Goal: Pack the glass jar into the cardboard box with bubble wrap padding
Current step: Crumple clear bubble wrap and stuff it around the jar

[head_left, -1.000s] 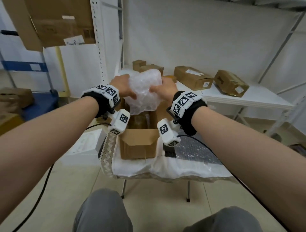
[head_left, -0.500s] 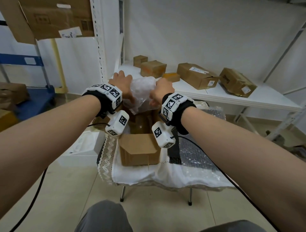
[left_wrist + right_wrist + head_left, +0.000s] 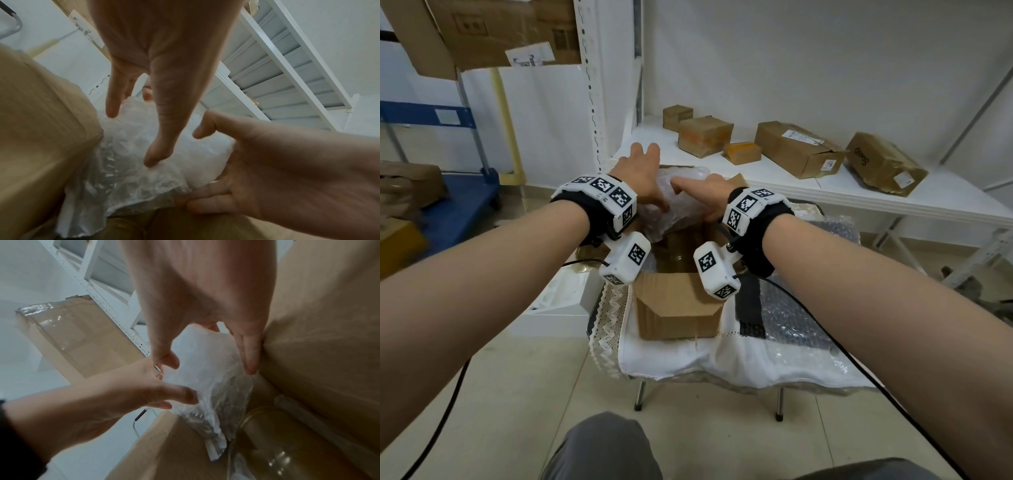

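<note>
Head view: the glass jar [image 3: 267, 434] already stands in the open cardboard box [image 3: 674, 308] by the table's [image 3: 671, 359] left edge. The bubble wrap [image 3: 681, 202] wad sits in the box mouth above it, not yet tucked down, and the flaps remain unfolded. The left hand [image 3: 640, 178] presses it with fingers spread straight, while the right hand [image 3: 709, 195] cups its side, fingers curled. A second ago both hands clutched the wad higher up.

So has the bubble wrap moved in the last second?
Yes. The bubble wrap has sunk toward the cardboard box: it was held above the opening, now its lower end is inside.
</note>
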`<state>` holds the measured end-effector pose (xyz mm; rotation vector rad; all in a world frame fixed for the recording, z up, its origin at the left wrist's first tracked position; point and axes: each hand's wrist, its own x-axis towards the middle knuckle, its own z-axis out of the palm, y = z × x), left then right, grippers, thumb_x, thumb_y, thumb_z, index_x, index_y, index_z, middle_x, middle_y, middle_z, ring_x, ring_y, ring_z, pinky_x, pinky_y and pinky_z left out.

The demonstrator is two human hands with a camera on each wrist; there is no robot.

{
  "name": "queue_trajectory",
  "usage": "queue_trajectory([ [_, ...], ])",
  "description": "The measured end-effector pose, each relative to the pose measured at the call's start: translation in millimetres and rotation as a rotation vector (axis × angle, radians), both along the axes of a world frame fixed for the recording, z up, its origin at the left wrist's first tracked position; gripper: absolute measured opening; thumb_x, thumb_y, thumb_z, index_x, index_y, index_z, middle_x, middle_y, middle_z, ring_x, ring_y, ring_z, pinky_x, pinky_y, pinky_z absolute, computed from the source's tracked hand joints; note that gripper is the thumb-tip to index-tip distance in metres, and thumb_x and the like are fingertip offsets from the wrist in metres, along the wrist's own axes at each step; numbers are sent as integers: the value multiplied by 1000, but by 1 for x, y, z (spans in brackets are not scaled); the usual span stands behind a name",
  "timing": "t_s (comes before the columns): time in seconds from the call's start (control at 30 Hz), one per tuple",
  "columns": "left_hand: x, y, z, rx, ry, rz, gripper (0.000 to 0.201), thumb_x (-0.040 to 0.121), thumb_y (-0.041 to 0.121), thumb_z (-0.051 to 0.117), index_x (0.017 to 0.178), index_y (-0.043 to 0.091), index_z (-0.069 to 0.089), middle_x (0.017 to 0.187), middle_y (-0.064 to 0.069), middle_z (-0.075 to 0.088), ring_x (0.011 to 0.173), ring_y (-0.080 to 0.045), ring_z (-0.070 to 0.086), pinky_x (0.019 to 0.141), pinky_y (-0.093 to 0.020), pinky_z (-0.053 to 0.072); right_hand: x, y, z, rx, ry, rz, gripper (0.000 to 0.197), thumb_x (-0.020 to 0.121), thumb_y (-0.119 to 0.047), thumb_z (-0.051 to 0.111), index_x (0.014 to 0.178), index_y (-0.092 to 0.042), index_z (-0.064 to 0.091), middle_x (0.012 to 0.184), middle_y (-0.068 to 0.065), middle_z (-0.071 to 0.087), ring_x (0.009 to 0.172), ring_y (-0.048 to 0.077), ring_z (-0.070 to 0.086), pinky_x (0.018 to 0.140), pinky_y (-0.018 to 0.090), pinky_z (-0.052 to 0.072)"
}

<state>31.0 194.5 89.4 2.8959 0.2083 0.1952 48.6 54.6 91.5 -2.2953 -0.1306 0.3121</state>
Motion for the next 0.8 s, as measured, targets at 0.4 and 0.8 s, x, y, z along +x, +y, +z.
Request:
queue_trajectory([
  [0.4,1,-5,-12,144,233,-23,34,71,46,81,85,19,65,92,-3,69,88,-24,65,85,-37,55,16,1,-22,-311,-39,178,48,83,-24,68,126,-6,59,126,19,62,109,36,64,90,46,56],
  [0.8,9,-4,-22,176,498,-171,38,88,34,70,125,28,65,120,4,67,101,-16,59,82,-25,43,9,-13,-16,-87,-169,87,39,79,-12,73,105,-14,44,102,16,66,89,34,69,80,49,60],
])
